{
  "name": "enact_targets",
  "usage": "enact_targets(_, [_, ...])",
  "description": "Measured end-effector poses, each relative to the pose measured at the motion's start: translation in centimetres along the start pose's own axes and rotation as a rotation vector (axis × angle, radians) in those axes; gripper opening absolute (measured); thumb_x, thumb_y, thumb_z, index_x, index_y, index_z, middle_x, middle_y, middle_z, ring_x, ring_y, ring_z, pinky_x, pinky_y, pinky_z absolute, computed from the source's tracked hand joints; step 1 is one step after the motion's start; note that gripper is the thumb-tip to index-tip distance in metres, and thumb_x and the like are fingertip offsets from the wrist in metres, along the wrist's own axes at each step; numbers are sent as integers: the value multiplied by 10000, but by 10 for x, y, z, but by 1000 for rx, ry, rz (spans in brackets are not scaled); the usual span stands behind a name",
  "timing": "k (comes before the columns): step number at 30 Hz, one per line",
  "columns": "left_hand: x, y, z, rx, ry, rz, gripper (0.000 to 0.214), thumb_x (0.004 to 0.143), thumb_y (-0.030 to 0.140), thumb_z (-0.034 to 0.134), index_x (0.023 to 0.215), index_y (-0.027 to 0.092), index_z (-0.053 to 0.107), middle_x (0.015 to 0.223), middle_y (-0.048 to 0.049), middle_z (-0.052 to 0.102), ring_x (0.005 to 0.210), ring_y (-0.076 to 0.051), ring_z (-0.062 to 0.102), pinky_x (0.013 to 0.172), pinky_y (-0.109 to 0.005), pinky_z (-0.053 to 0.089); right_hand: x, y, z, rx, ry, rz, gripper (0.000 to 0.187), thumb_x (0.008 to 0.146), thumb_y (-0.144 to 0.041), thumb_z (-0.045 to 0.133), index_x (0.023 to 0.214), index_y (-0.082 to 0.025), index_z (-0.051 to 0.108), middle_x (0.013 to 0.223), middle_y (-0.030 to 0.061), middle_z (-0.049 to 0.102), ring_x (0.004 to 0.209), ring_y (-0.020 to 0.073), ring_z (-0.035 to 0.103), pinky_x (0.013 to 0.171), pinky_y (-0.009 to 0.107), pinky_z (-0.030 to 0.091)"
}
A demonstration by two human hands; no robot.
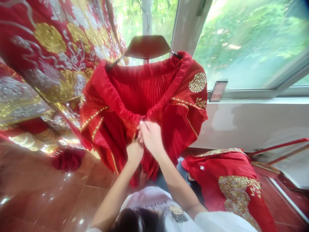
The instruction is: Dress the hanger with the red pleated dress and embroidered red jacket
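Observation:
A red pleated skirt (164,129) with gold beaded edging and a gathered waistband hangs from a clip hanger (147,46) in front of me. My right hand (151,133) is closed at the front middle of the waistband, thumb and finger pinching its edge. Just below and to the left, my left hand (135,150) is closed on the front of the same skirt, its fingertips mostly hidden. Both hands are close together and nearly touch. The waistband gapes open toward me, showing the red inside.
Red garments with gold and silver embroidery (60,64) hang at the left. At the lower right, another red embroidered garment (224,167) lies draped over something dark. A window (251,48) with a sill stands behind. A dark red cloth bundle (69,159) rests on the tiled floor (65,190).

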State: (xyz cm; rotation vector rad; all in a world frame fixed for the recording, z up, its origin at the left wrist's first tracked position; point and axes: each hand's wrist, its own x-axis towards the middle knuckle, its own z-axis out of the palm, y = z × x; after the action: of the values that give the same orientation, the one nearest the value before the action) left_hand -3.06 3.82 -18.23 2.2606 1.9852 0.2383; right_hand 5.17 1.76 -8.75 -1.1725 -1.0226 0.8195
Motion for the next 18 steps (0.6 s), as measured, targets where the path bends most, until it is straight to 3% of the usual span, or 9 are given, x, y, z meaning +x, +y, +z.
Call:
enact_targets(3, [-6,-4,-21,-20,70,18,387,987,333,355,840,160,670,738,-95,701,665,-226,678,569,-273,411,-2,7,-17,-314,272,-188,309,877,-363,500,675,-168,626,572,15,619,511,114,537,546,238,413])
enact_targets(5, [-10,-3,-46,-72,262,114,422,981,412,375,747,184,643,683,-55,671,610,-186,627,560,-266,377,-1,11,-25,-382,408,-282,246,870,-357,533,784,-169,668,676,30,665,586,131,566,616,255,445])
enact_targets(8, [-10,3,-90,-122,767,321,315,948,398,462,833,194,673,853,-65,699,783,-184,620,746,-299,417,8,10,-29,-390,313,-413,282,889,-320,503,1051,-175,682,711,20,663,602,136,563,651,262,465])
enact_targets(10, [-2,7,-118,-85,950,425,232,923,351,512,958,210,693,1095,-84,688,1027,-226,594,960,-375,359,18,3,-27,-426,195,-446,395,908,-305,467,1262,-183,595,676,2,636,572,138,543,643,263,456])
enact_targets(12, [8,6,-141,-45,937,489,244,927,329,500,1049,225,684,1319,-78,593,1242,-267,488,1088,-458,231,28,-5,-25,-507,79,-439,428,912,-289,458,1317,-185,550,657,-1,618,561,142,532,637,264,437])
enact_targets(13, [14,3,-152,-34,903,508,265,936,329,479,1080,223,675,1393,-73,536,1310,-282,429,1116,-493,180,32,-9,-24,-556,20,-435,383,909,-281,463,1257,-185,589,659,6,617,567,143,531,639,264,425])
enact_targets(15, [26,-5,-170,-23,863,512,302,943,347,460,1135,217,653,1475,-73,445,1386,-307,330,1138,-542,123,39,-17,-23,-648,-64,-429,241,904,-267,473,1011,-174,668,670,24,617,581,139,524,642,262,399])
enact_targets(18, [44,-22,-196,-9,869,488,358,910,385,524,1230,247,608,1517,-72,375,1425,-336,240,1148,-571,126,38,-22,-24,-658,-83,-392,232,908,-240,452,727,-172,580,614,12,562,544,115,480,601,251,346])
